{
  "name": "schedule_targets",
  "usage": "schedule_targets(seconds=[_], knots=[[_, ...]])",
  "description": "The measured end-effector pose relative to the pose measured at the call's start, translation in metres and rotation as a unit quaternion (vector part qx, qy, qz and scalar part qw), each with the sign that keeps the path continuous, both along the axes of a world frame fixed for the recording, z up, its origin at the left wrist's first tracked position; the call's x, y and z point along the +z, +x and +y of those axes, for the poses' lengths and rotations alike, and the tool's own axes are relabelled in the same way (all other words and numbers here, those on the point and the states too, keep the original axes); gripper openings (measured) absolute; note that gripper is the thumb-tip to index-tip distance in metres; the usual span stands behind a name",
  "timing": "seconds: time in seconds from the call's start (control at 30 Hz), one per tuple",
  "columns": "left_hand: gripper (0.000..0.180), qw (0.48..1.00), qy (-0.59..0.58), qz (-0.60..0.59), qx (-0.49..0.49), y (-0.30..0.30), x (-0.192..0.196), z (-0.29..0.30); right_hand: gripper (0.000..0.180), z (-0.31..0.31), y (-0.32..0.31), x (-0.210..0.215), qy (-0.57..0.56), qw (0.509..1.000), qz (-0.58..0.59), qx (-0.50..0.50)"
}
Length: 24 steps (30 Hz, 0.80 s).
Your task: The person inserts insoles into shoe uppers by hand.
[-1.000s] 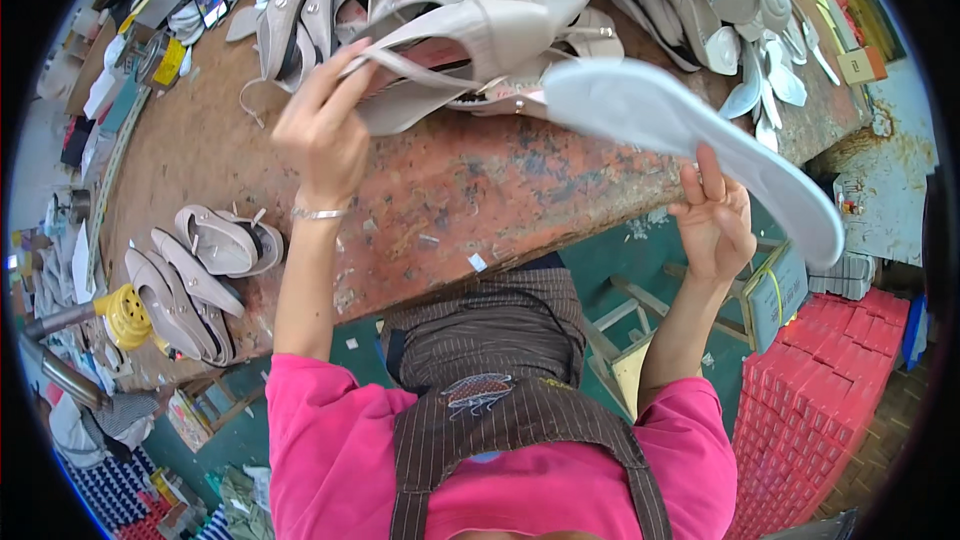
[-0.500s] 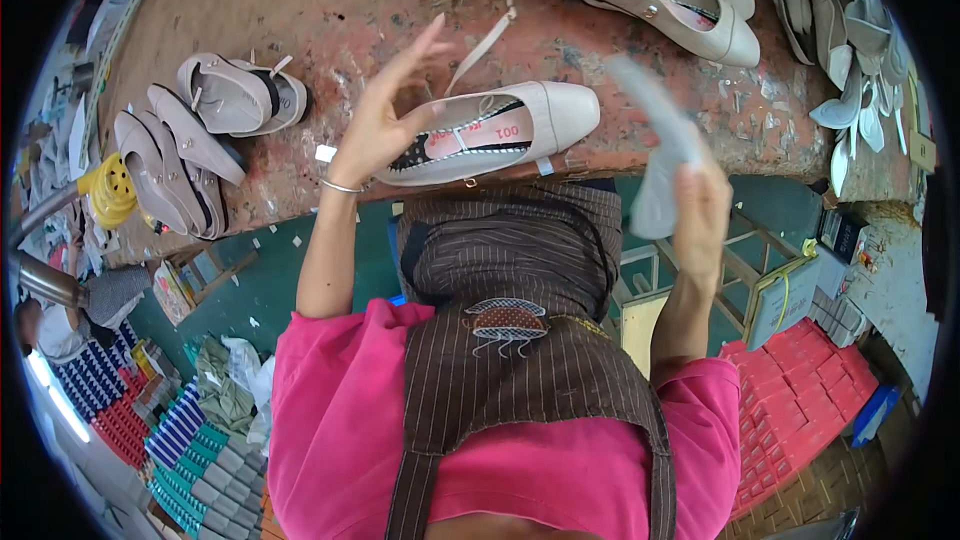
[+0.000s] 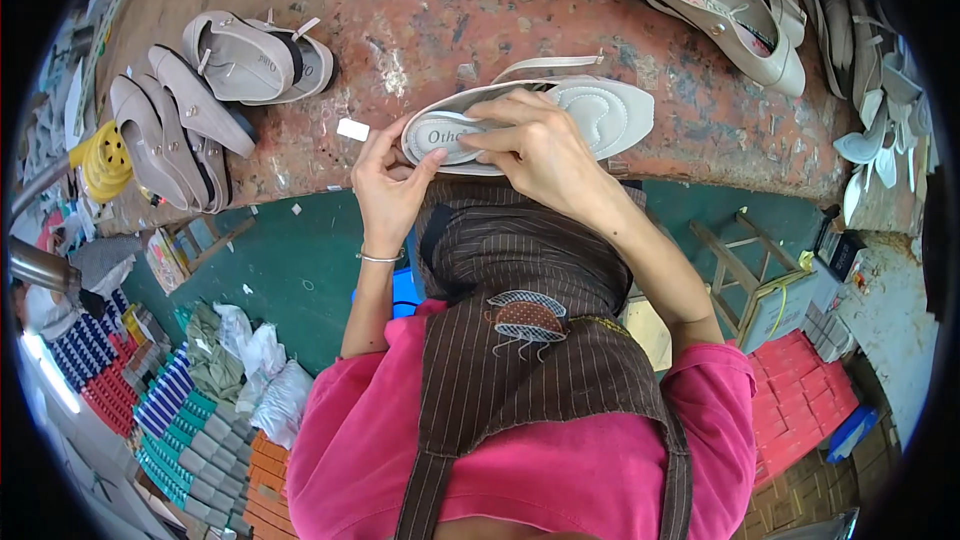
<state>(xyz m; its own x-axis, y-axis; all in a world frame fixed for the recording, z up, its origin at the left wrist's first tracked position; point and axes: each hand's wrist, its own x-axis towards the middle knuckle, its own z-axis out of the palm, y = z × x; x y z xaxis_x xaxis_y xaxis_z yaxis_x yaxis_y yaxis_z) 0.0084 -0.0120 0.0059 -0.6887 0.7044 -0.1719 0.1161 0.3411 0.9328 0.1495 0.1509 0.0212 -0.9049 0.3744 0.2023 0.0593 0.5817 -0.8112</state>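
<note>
Scuffed and paint-flecked, a red-brown worktop [image 3: 420, 15] stretches over a green floor [image 3: 305, 285]. Nearest, a worker in a pink shirt [image 3: 355, 420] and a pinstriped brown apron [image 3: 540, 385] sits at its edge. Just beyond the apron, a beige shoe [image 3: 452, 103] lies on the tabletop, heel toward nine o'clock and toe toward three, with a pale insole [image 3: 606, 122] on it. The left hand [image 3: 388, 185] grasps the heel end, thumb pressed on the insole; the right hand [image 3: 550, 152] is bent over the insole's middle, its fingertips against it. Beneath that hand, the insole's fit inside the shoe cannot be seen. The insole's broad front lies over the toe end, and a loose strap [image 3: 550, 63] trails just past the far side.

Clock positions run from that shoe. Near the heel at nine o'clock is a small white label [image 3: 352, 129]. Farther off, slanted shoes [image 3: 190, 105] stand at nine and a strapped pair [image 3: 245, 60] toward ten. More shoes [image 3: 735, 25] lie at two, and loose pale pieces [image 3: 880, 145] at three. Down past the table, red boxes [image 3: 800, 400] are stacked between four and five.
</note>
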Motion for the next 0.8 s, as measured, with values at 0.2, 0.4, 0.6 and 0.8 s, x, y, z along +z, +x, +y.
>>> schedule_targets(seconds=[0.2, 0.4, 0.6, 0.8], knots=[[0.025, 0.995, -0.030, -0.077, 0.056, -0.001, -0.005, 0.007, 0.025, -0.011, -0.005, 0.000, 0.048, 0.996, -0.066, 0.029], [0.010, 0.995, -0.015, -0.046, 0.084, -0.003, -0.014, 0.014, 0.042, -0.014, -0.008, -0.010, 0.140, 0.979, 0.020, 0.146], [0.011, 0.997, -0.052, 0.011, 0.061, -0.006, -0.005, 0.015, 0.036, -0.012, 0.003, -0.005, 0.154, 0.971, -0.100, 0.155], [0.014, 0.992, -0.062, 0.108, 0.031, -0.001, -0.005, 0.019, 0.032, -0.006, 0.018, 0.027, 0.233, 0.932, -0.265, 0.089]])
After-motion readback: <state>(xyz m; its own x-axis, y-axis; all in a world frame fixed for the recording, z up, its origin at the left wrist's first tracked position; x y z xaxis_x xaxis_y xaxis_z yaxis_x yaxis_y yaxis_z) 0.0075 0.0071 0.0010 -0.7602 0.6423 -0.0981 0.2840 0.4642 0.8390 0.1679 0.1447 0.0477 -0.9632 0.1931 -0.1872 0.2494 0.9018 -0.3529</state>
